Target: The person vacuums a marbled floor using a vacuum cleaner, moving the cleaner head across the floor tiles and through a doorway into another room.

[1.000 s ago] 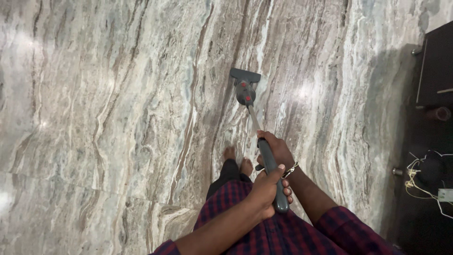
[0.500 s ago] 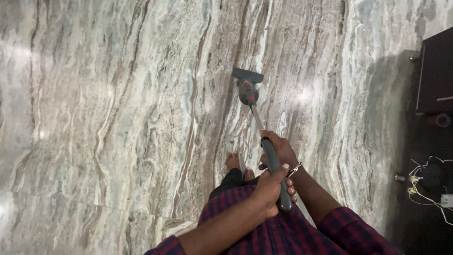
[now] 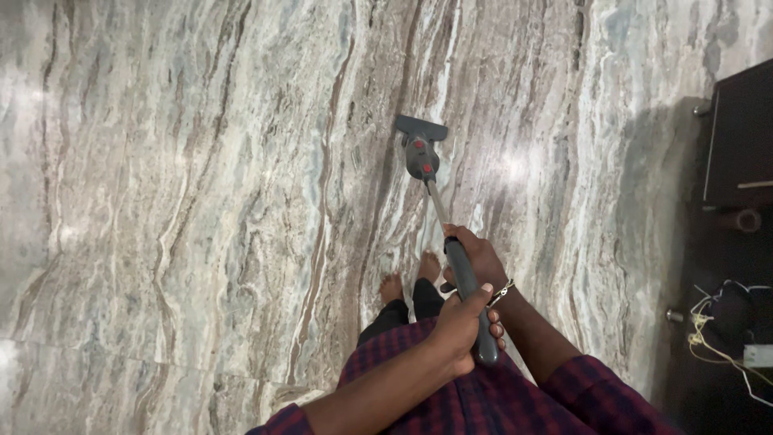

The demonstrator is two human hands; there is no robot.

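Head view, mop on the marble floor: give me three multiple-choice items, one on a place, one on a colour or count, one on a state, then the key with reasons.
1. Where is the mop head?
A. On the floor ahead of the bare feet
B. Leaning on the dark cabinet
C. Lifted off the floor to chest height

2. How many red marks show on the mop's grey body?
A. None
B. Two
C. Five

3. How is the handle held?
A. By the right hand alone
B. By no hand
C. By both hands

Key:
1 A: the mop head lies flat on the floor beyond the feet, far from the cabinet at the right.
2 B: two red spots sit one above the other on the body.
3 C: the left hand wraps the handle's near end and the right hand grips it farther along.
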